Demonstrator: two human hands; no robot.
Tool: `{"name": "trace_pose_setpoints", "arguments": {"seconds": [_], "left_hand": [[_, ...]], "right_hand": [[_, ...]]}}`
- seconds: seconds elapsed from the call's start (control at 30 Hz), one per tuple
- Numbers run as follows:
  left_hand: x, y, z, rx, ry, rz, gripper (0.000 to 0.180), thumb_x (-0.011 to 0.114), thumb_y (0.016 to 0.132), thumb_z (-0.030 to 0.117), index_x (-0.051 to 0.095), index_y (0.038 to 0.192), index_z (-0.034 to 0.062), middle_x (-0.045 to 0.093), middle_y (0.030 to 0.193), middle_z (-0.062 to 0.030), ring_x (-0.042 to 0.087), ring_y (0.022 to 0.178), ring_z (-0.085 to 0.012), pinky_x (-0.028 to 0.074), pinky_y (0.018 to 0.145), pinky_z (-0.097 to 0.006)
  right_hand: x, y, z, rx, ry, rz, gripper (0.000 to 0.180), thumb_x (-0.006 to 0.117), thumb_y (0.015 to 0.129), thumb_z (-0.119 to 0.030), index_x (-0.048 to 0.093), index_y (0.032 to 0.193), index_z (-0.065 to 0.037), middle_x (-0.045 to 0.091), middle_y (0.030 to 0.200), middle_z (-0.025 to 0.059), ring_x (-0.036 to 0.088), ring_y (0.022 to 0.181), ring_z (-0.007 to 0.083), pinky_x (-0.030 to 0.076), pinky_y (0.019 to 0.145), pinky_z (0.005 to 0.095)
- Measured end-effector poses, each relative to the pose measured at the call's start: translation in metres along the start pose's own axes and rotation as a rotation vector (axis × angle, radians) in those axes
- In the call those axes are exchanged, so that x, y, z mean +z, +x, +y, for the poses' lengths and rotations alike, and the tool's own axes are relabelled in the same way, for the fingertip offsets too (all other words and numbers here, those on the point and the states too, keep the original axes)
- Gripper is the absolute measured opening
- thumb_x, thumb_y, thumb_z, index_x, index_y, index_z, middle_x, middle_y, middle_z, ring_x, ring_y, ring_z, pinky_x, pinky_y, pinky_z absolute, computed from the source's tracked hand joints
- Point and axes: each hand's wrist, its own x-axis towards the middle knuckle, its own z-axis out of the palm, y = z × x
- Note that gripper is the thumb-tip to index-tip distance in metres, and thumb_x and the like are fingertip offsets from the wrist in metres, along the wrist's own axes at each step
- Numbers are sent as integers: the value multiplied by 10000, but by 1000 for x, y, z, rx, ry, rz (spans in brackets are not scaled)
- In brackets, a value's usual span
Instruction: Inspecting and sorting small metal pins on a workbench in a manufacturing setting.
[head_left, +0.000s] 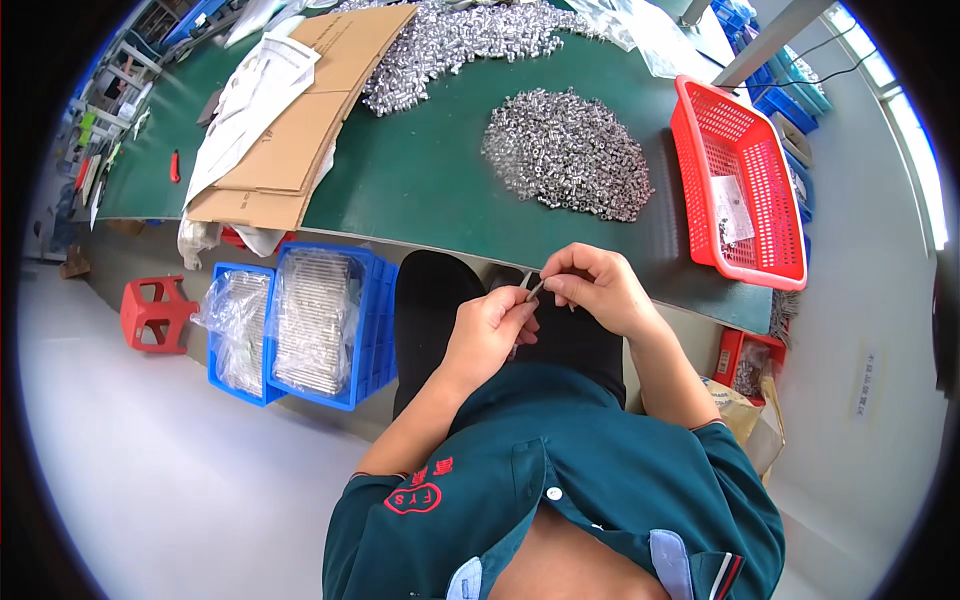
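Above my lap, just off the table's near edge, my two hands meet. My left hand [484, 332] is closed around a thin, greyish metal rod [535, 291], which slants up to the right between thumb and fingers. My right hand [606, 288] pinches at the upper end of that rod; whatever small part sits in its fingertips is too small to make out. Straight ahead on the green table [420, 180] lies a heap of small, shiny metal ring-like parts [567, 152]. Behind it spreads a larger pile of silvery metal parts [460, 45].
A red plastic basket [690, 180] with a paper slip stands at the table's right. Flattened cardboard [270, 150] and a red cutter [175, 167] lie left. Below the left edge are blue crates [372, 330] of bagged rods and a red stool [155, 312].
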Motion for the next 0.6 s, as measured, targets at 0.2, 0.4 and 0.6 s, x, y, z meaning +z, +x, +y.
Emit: {"name": "trace_pose_setpoints", "arguments": {"seconds": [0.2, 0.4, 0.6], "left_hand": [[1, -2, -2, 13, 56, 9, 150, 521, 931, 47, 608, 976, -66, 653, 790, -81, 641, 686, -127, 550, 629, -261], [0, -3, -2, 117, 259, -13, 137, 516, 924, 32, 614, 949, -61, 652, 778, -86, 640, 662, -123, 541, 610, -252], [-2, -3, 4, 38, 174, -81, 133, 511, 923, 32, 610, 929, -56, 645, 755, -90, 638, 637, -129, 529, 591, -248]], "right_hand": [[1, -3, -6, -66, -66, 5, 61, 623, 847, -24, 629, 895, 12, 615, 741, 32, 571, 636, 76, 487, 592, 236], [-2, -8, -10, -329, -411, 28, 76, 637, 795, 29, 622, 867, 10, 610, 770, 61, 605, 661, 130, 497, 611, 256], [-1, -13, -18, -406, -503, 24, 117, 671, 752, 10, 622, 858, 0, 610, 780, 95, 619, 691, 212, 491, 609, 295]]}}
